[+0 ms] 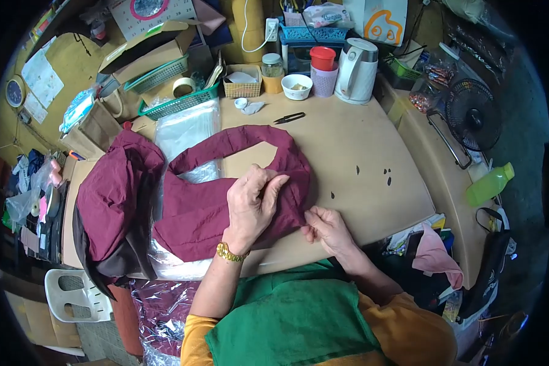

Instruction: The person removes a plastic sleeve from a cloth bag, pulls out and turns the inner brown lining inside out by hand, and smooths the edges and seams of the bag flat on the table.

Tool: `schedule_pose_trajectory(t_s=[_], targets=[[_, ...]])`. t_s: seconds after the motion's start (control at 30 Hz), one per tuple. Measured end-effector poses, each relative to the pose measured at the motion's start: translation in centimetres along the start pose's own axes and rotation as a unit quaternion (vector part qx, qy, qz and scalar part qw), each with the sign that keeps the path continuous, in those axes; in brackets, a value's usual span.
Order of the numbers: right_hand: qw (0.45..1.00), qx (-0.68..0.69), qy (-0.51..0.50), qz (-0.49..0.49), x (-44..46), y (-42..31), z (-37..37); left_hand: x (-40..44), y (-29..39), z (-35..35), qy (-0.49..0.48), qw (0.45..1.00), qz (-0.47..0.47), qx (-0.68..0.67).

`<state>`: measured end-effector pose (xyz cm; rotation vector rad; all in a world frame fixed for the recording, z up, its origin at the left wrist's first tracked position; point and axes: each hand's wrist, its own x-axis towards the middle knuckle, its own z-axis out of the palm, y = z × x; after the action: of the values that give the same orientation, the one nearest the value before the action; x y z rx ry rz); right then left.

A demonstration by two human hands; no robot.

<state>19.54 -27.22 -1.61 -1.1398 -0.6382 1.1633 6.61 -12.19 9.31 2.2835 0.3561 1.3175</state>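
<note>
A maroon cloth shoulder bag (192,229) with a wide loop strap lies on the brown worktable (372,207). My left hand (250,204), with a gold watch on its wrist, is closed on the cloth near the base of the strap. At the bag's lower right corner, my right hand (328,230) pinches the edge between thumb and fingers. Whether a thread is in that pinch is too small to tell. Left of the bag sits a pile of maroon and dark cloth (119,201). Clear plastic bags (186,131) lie partly under the shoulder bag.
Black thread snips (290,118) lie beyond the strap. Along the back stand a green basket (180,104), a jar (272,73), a white bowl (297,87), a red-lidded cup (323,72) and a white kettle (356,72). Small dark marks dot the right side of the table.
</note>
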Motion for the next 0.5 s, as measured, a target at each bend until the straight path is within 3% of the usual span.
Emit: schedule_pose_trajectory(t_s=[0.17,0.23,0.27,0.33,0.5], targets=[[0.996,0.087,0.006,0.023,-0.9,-0.1,1.0,0.7,-0.5,-0.8,0.035,0.999,-0.027,0.016],[0.986,0.136,0.044,0.087,-1.6,-2.5,3.3,0.7,-0.4,-0.5,0.024,1.0,-0.008,0.012],[0.986,0.137,0.046,0.086,-1.3,-2.0,2.9,0.7,-0.4,-0.2,0.023,1.0,-0.007,0.01],[0.993,0.112,-0.011,-0.023,-0.6,-0.7,2.2,0.4,-0.4,0.1,0.006,1.0,-0.003,0.01],[0.995,0.104,0.004,-0.003,-1.4,-1.0,-0.1,0.1,-0.6,0.0,-0.006,0.999,0.006,0.034]])
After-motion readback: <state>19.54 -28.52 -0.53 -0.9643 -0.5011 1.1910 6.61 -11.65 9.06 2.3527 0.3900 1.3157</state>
